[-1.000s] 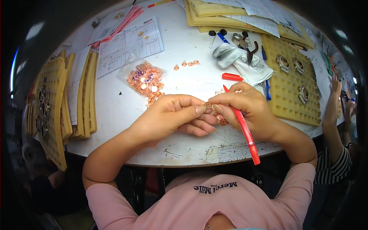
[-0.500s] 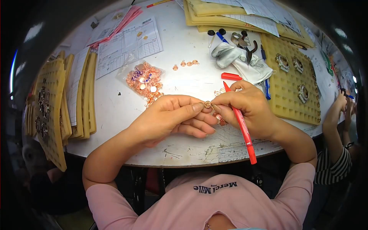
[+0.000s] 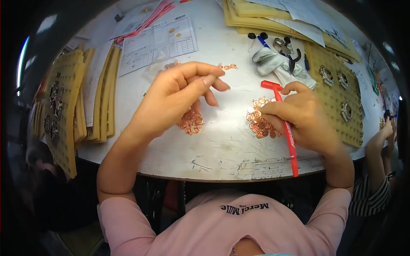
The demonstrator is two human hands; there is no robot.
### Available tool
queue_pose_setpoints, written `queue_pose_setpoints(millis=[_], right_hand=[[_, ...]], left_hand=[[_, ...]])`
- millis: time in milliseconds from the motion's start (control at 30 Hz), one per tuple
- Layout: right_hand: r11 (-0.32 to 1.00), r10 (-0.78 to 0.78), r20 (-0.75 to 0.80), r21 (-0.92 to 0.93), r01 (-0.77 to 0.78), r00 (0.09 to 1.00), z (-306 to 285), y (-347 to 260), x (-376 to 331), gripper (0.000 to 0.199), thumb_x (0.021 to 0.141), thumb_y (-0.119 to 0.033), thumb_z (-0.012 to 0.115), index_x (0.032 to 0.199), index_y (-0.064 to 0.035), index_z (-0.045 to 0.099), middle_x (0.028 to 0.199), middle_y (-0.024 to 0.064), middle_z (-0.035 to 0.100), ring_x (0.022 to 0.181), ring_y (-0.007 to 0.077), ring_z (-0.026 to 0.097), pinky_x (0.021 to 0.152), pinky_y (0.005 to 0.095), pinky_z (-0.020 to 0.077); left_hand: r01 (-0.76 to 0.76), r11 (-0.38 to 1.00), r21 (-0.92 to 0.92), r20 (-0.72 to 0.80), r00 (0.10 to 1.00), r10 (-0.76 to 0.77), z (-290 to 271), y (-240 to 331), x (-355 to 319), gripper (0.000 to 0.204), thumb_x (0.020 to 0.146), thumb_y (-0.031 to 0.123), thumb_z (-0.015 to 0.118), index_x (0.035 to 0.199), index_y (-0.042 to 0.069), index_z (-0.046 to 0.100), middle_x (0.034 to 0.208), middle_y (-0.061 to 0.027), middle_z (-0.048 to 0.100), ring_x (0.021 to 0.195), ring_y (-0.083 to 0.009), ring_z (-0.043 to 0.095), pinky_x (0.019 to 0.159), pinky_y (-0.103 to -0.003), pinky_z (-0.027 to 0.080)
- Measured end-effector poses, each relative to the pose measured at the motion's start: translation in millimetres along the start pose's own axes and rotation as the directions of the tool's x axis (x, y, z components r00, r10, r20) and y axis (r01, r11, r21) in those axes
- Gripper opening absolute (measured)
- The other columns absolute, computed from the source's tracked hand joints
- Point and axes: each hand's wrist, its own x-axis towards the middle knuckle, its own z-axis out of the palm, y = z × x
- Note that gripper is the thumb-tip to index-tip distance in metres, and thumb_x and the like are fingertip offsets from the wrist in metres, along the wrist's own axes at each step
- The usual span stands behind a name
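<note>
White table, cluttered. Red tool: long axis near-far, T-head pointing away, gripped in closed right hand beside copper rings. Left hand loosely open, partly hiding a second ring pile.

An assembly workshop: a worktable with yellow part trays and copper pieces.

My left hand has lifted away from my right hand, fingers now spread above a small pile of copper-coloured rings.
</note>
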Motion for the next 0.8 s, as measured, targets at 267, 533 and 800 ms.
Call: queue_pose_setpoints(millis=[267,533,800], right_hand=[[0.991,-0.017,0.086,-0.131,0.028,0.996,-6,18,-3,0.016,0.077,-0.017,0.08,0.086,-0.0084,0.071,0.063,0.0072,0.063,0.057,0.0263,0.058,0.072,0.0363,0.0478],[0.991,-0.052,0.092,-0.121,0.063,0.994,-3,14,-3,0.017,0.076,-0.017,0.08,0.087,-0.0088,0.07,0.062,0.0077,0.061,0.06,0.0267,0.057,0.068,0.036,0.0475],[0.988,-0.111,-0.01,-0.105,0.109,0.994,4,13,-3,0.018,0.075,-0.015,0.081,0.089,-0.007,0.072,0.065,0.0078,0.065,0.057,0.0252,0.059,0.067,0.035,0.0493]], left_hand=[[-0.21,0.564,0.799,0.121,0.974,0.191,-20,-2,-6,0.014,0.081,0.006,0.073,0.093,-0.001,0.07,0.087,-0.0098,0.061,0.08,-0.0212,0.058,0.072,-0.032,0.048],[-0.122,0.533,0.837,0.113,0.992,0.05,-18,-2,-4,0.013,0.078,0.007,0.074,0.087,0.0,0.067,0.083,-0.0106,0.062,0.082,-0.026,0.059,0.073,-0.036,0.049],[0.104,0.949,0.297,-0.006,0.994,-0.107,7,-7,-2,0.014,0.088,0.007,0.072,0.096,0.0,0.062,0.087,-0.0016,0.065,0.074,-0.0063,0.061,0.065,-0.02,0.05]])
